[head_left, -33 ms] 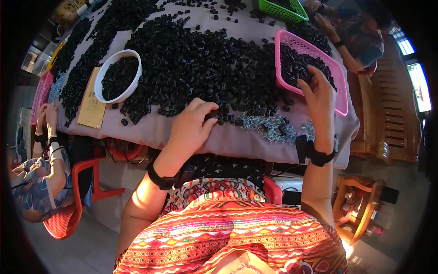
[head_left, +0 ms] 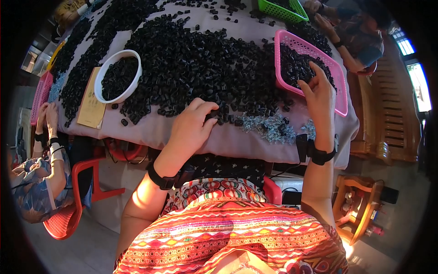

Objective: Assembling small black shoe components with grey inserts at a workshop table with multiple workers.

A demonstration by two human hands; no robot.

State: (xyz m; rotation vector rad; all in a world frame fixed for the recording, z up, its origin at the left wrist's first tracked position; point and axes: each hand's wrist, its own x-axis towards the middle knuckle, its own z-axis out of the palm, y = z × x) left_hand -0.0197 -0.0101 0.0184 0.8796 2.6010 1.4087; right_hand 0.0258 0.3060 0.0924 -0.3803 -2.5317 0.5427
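Note:
A wide heap of small black plastic pieces [head_left: 200, 64] covers much of the cloth-covered table. At the heap's near edge my left hand [head_left: 194, 121] is bent, its thumb and forefinger around a small black piece [head_left: 216, 115]; the grip is partly hidden. My right hand [head_left: 320, 93] is over the near side of a pink basket [head_left: 345, 98] holding black pieces. Its thumb and forefinger are apart, with nothing seen between them. Between my hands, near the table edge, lies a pile of small silvery metal screw-like parts [head_left: 269, 128].
A white round tub [head_left: 97, 86] of black pieces stands on a tan booklet [head_left: 91, 114]. Further away is a green basket [head_left: 285, 13]. Other people's hands are at the left [head_left: 47, 118] and far right [head_left: 326, 25]. A red chair [head_left: 82, 182] stands left.
My right forefinger has straightened and lifted slightly away from the thumb over the pink basket. My left hand has stayed in place.

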